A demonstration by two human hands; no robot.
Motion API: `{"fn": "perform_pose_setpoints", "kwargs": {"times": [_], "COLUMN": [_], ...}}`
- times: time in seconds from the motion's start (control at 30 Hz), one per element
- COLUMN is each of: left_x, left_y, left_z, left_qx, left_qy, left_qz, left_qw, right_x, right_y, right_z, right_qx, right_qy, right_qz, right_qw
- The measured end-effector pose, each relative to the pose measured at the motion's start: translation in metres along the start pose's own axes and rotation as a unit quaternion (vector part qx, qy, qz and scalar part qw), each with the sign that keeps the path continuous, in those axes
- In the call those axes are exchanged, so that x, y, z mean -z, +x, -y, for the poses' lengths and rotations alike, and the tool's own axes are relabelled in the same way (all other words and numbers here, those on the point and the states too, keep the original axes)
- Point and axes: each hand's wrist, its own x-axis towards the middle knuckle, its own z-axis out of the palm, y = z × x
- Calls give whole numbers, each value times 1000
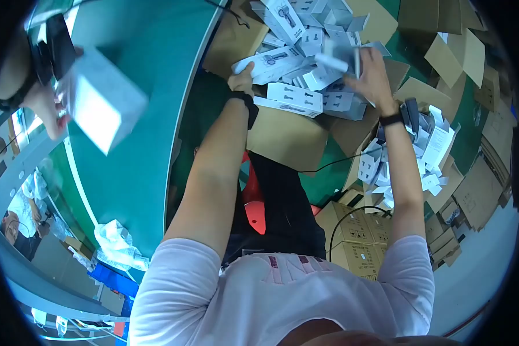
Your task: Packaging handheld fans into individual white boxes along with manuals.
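A large open cardboard carton (288, 135) stands in front of me, heaped with white printed product boxes. At its left side, my left hand (241, 81) is closed on the end of a long white box (271, 62) with a picture of a dark device. Over the right of the heap, my right hand (375, 82) has its fingers round a small white box (335, 57), which is smeared by motion. Another white box (294, 99) lies just below the left hand's box, near the carton's front edge.
On the left runs a green worktable (138, 190); across it, another person's hand (43, 106) holds a white box (106, 95). A second carton of white boxes (435, 144) stands at right. Closed brown cartons (354, 248), a black cable (328, 167) and flattened cardboard (481, 184) are nearby.
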Motion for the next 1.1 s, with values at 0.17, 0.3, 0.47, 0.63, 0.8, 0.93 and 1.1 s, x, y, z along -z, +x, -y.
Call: {"fn": "perform_pose_setpoints", "kwargs": {"times": [0.17,0.3,0.47,0.63,0.8,0.93,1.1], "left_x": [3,67,179,309,412,498,579], "left_y": [-69,-207,-339,-411,-411,-350,-260], "left_z": [-8,-46,-99,-150,-195,-220,-202], "left_qx": [-192,-405,-550,-559,-468,-473,-479], "left_qy": [-62,158,224,273,331,316,493], "left_qz": [79,35,112,-1,114,180,-121], "left_qw": [976,900,797,783,812,802,716], "right_x": [-35,-98,-120,-18,158,251,244], "right_y": [-11,38,20,-9,-61,-114,-107], "right_z": [29,12,-12,69,209,343,498], "right_qx": [161,45,79,53,4,-12,85], "right_qy": [-179,-218,-151,-29,10,217,234], "right_qz": [265,440,401,353,358,311,296], "right_qw": [934,870,900,934,934,925,922]}}
